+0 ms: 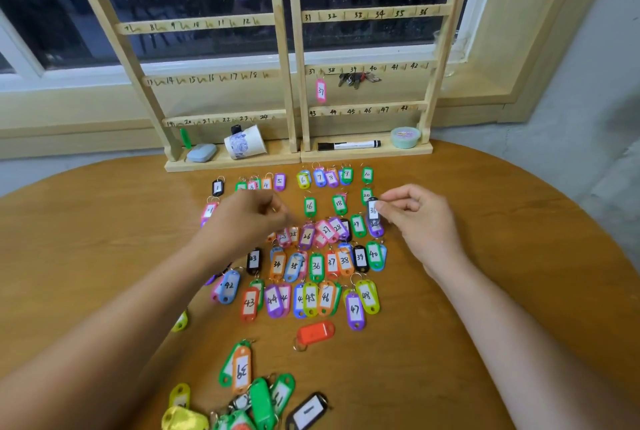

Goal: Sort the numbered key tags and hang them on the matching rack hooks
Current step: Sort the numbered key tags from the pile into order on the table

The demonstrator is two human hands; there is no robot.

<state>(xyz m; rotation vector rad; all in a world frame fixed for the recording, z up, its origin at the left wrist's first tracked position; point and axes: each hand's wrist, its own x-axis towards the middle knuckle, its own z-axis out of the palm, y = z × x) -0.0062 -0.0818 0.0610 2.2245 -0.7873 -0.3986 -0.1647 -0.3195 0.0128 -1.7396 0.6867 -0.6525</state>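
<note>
The coloured plastic key tags (304, 266) with handwritten numbers lie on the round wooden table (519, 256), laid in rows that rise in number from far to near, and I judge this order is made so that each tag can be found quickly for its hook. The right hand (415, 218) pinches a white tag marked 36 (372, 210) between thumb and forefinger, holding it just above the right end of the rows. The tag hangs upright in this pinch, so its number faces the person and can be read.

The left hand (249, 218) reaches over the left part of the rows with its fingers curled together; it is blurred, and I cannot tell if it holds anything. Near the person lies an unsorted heap of tags (256, 398) (some face down, so no number shows).

At the far side stands the pale wooden rack (291, 58) with numbered hooks. Only a pink tag marked 37 (321, 91) and a bunch of metal keys (356, 79) hang there, so the hanging is just at its beginning.
</note>
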